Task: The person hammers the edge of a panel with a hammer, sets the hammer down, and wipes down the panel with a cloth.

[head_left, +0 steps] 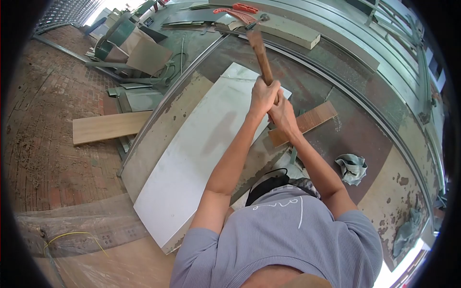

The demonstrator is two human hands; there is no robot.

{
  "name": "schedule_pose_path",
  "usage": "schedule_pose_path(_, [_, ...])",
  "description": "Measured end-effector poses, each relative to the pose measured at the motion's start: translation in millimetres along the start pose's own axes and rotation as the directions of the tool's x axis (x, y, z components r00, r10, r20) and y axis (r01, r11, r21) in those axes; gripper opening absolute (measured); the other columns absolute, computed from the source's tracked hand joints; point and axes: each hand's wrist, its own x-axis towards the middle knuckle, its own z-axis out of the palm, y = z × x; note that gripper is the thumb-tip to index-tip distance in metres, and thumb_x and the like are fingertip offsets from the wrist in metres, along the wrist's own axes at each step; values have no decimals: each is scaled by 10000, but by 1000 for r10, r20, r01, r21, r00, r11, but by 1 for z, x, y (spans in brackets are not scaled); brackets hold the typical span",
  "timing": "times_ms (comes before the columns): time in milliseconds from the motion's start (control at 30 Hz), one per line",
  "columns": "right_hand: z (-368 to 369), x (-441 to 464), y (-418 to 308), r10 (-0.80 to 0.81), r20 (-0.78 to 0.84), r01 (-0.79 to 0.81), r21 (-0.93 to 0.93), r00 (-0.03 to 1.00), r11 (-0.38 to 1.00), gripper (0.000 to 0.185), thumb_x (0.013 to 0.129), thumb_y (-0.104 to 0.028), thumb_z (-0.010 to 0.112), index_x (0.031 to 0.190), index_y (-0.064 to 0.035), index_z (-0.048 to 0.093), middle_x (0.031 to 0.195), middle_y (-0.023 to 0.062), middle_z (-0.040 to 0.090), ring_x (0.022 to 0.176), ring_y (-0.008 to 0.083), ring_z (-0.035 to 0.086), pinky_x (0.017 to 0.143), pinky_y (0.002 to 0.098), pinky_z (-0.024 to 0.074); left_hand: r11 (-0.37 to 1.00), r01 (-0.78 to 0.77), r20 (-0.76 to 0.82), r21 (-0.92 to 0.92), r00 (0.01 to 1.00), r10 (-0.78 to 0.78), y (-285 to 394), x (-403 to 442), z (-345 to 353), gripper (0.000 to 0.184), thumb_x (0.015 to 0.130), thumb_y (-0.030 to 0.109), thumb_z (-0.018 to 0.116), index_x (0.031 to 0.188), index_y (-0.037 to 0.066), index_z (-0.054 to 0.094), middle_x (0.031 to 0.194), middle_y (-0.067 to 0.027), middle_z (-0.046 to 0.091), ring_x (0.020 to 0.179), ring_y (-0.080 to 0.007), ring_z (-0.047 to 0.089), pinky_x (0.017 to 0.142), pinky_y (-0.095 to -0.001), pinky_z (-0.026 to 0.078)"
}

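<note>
Both hands are closed around the wooden handle of a hammer [260, 53], which points away from the body, its metal head at the far end. My left hand [263, 97] grips the handle higher up, nearer the head. Just below and to the right, my right hand [283, 115] wraps the lower end, touching the left. Beneath the hands lies a long white board [192, 144] on the work surface. A brown wooden plank [314, 120] rests right of the hands, partly hidden by the right forearm.
A crumpled grey cloth [352, 168] lies on the right of the surface. Red-orange tools [237, 14] and a pale block [288, 31] are at the far edge. A light wood board [108, 127] juts out at left, over the brick floor [48, 158].
</note>
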Motion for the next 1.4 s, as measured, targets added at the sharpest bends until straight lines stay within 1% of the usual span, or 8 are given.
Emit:
schedule_pose_path(67, [-6, -6, -9, -98, -20, 98, -16, 995, 995, 505, 792, -332, 564, 1104, 48, 450, 655, 102, 590, 520, 181, 588, 504, 308, 467, 995, -95, -11, -8, 995, 95, 28, -16, 1, 284, 804, 186, 548, 929, -62, 488, 756, -137, 644, 686, -198, 632, 612, -313, 494])
schedule_pose_path(133, [-9, -15, -10, -100, -21, 99, -24, 995, 995, 505, 797, -333, 570, 1105, 47, 444, 661, 109, 598, 525, 182, 597, 505, 315, 467, 984, -177, 12, -16, 984, 177, 37, -27, 5, 381, 764, 243, 577, 984, -55, 490, 753, -176, 648, 738, -308, 651, 705, -372, 497])
schedule_pose_path(167, [-10, -18, -2, -87, -19, 87, -10, 996, 996, 509, 798, -332, 574, 1111, 48, 442, 675, 118, 601, 540, 194, 607, 515, 315, 469, 978, -203, 28, 54, 979, 201, 21, -22, 8, 291, 800, 165, 568, 966, -55, 476, 747, -126, 649, 704, -187, 640, 653, -306, 494])
schedule_pose_path(200, [-10, -20, 6, -75, -17, 75, 4, 997, 997, 513, 799, -331, 577, 1116, 48, 440, 690, 127, 604, 555, 206, 616, 526, 315, 471, 976, -209, 30, 54, 978, 207, 16, -24, 11, 291, 800, 165, 568, 966, -55, 476, 747, -126, 649, 704, -187, 640, 653, -306, 494])
schedule_pose_path(400, [-6, -40, 70, 74, -132, -78, -26, 988, 997, 514, 795, -316, 594, 1119, 51, 438, 770, 157, 620, 627, 250, 642, 564, 322, 477, 992, 106, 179, 66, 977, -116, -48, -41, 34, 344, 768, 217, 561, 925, -85, 506, 729, -147, 652, 676, -208, 636, 644, -307, 488])
schedule_pose_path(600, [-5, -60, 73, 239, -16, -235, 112, 971, 965, 371, 803, -289, 603, 973, 0, 444, 632, 47, 548, 482, 104, 493, 422, 256, 367, 965, 258, 261, 50, 929, -262, -85, -52, 40, 364, 764, 235, 542, 899, -102, 517, 739, -165, 660, 678, -205, 634, 677, -316, 488])
schedule_pose_path(700, [-3, -56, 75, 242, -6, -239, 129, 970, 962, 351, 803, -287, 603, 952, -11, 448, 631, 44, 546, 489, 101, 493, 427, 250, 364, 970, 239, 213, 35, 947, -241, -85, -53, 38, 408, 730, 227, 549, 872, -151, 491, 689, -208, 643, 679, -274, 661, 669, -354, 511])
schedule_pose_path(1400, [-3, -56, 81, 222, 6, -221, 72, 975, 973, 481, 771, -358, 621, 1033, 11, 458, 694, 58, 561, 555, 111, 519, 479, 257, 404, 961, 275, 132, -17, 954, -270, -92, -57, 39, 453, 726, 263, 566, 870, -160, 494, 699, -211, 649, 708, -295, 666, 715, -343, 510])
